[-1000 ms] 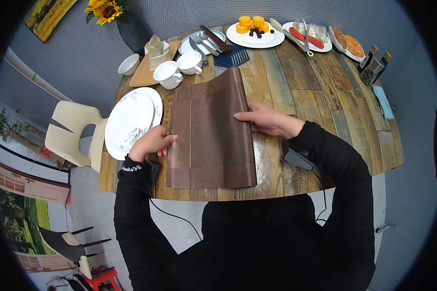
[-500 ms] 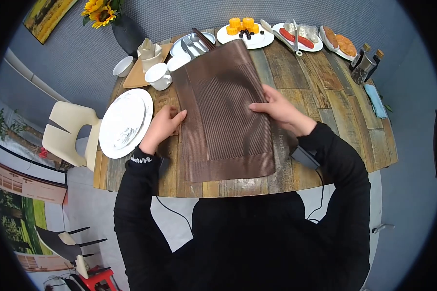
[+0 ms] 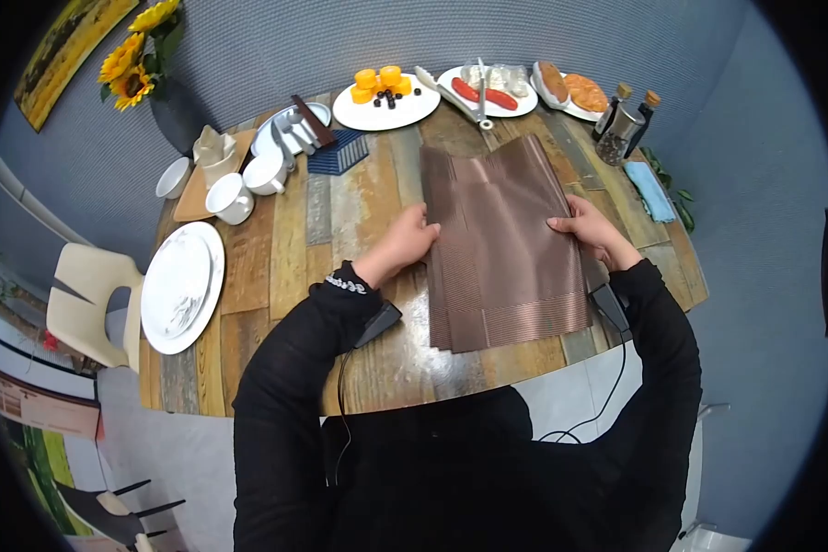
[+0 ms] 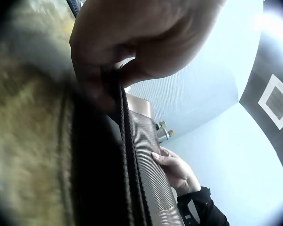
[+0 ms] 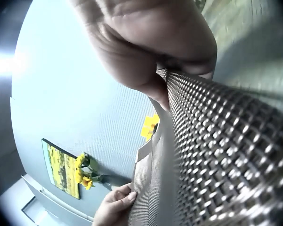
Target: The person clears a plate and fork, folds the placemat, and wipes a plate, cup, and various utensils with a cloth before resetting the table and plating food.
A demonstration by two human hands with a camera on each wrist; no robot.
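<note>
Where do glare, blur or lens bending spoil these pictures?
Head view: bright glare on the wooden table near its front edge, a sheen across the brown mats, curved fisheye edges; left wrist view: the left hand mostly dark, tabletop blurred, upper right corner washed out; right wrist view: white glare at the left edge, nearest weave soft.

Wooden table (image 3: 348,241) — white plates (image 3: 196,324), cups (image 3: 230,199), a tray (image 3: 191,204) and blue cloth (image 3: 650,191) on it
</note>
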